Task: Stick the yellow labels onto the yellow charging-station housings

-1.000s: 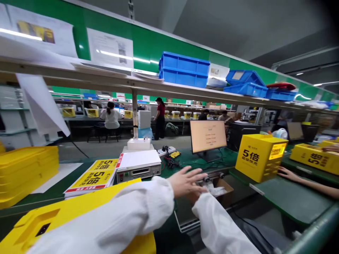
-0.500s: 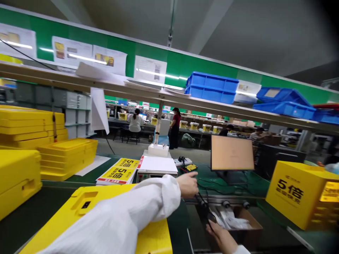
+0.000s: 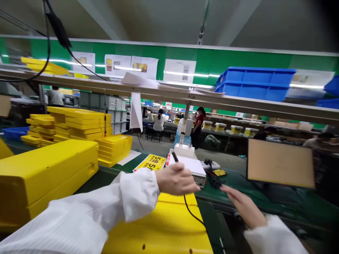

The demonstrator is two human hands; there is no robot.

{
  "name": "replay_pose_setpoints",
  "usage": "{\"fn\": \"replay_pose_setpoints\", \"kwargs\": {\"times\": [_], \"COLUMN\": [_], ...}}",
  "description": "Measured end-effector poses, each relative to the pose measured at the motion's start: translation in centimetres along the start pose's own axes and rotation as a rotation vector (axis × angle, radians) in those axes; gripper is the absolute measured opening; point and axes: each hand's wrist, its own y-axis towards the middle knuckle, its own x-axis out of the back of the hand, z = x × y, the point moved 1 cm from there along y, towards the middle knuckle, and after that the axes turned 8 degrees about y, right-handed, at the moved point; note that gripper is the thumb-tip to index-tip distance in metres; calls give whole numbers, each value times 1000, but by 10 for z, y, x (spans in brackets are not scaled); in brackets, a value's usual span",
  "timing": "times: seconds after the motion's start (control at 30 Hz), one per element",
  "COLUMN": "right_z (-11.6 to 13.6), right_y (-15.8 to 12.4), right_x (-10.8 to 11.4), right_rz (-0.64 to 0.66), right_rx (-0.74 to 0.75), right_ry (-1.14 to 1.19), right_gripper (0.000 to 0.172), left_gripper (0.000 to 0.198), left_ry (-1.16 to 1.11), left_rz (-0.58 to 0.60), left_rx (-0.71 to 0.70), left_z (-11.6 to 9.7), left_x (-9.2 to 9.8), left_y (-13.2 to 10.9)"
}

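My left hand (image 3: 176, 179) is closed round a black cable (image 3: 192, 214), above a large yellow case (image 3: 164, 225). The cable's thick black end sticks up past the thumb, and the rest hangs down onto the case's right side. Off to the right, my right hand (image 3: 245, 206) is stretched out with its fingers straight and nothing visible in it. Its fingertips point toward a bundle of black leads (image 3: 215, 180) lying by a small yellow device (image 3: 220, 172) on the green bench. I cannot tell whether they touch.
Yellow cases and trays (image 3: 113, 148) are stacked at left. A white-topped box (image 3: 188, 165) and yellow printed sheets (image 3: 152, 162) lie beyond the case. A monitor (image 3: 280, 164) stands at right. Blue bins (image 3: 256, 84) sit on the shelf (image 3: 159, 90). A black cable hangs upper left.
My left hand has moved left over the yellow case with the cable. My right hand has let go of the cable and come up with fingers straight. The view has swung left.
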Motion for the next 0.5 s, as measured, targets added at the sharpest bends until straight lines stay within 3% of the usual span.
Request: {"fn": "replay_pose_setpoints", "kwargs": {"times": [0.07,0.17,0.23,0.3,0.33,0.37,0.4,0.5], "right_z": [82,170,192,193,191,188,185,181], "right_y": [18,32,41,54,62,70,77,87], "right_x": [-20,-58,-82,-104,-115,-127,-140,-183], "right_rz": [273,554,610,551,502,458,431,481], "right_rx": [-23,-46,-61,29,106,190,264,413], "right_ry": [491,735,729,506,330,146,-18,-288], "right_gripper": [45,41,40,41,42,43,43,36], "left_gripper": [24,23,19,14,19,25,30,35], "left_ry": [-62,-151,-179,-209,-244,-307,-378,-499], "left_rz": [-14,-8,19,98,160,213,247,204], "left_rx": [-104,-211,-260,-250,-175,7,285,1256], "left_z": [-14,-15,-5,10,17,24,30,33], "left_x": [10,19,27,40,49,57,64,78], "left_y": [1,-5,-20,-46,-63,-83,-105,-183]}}
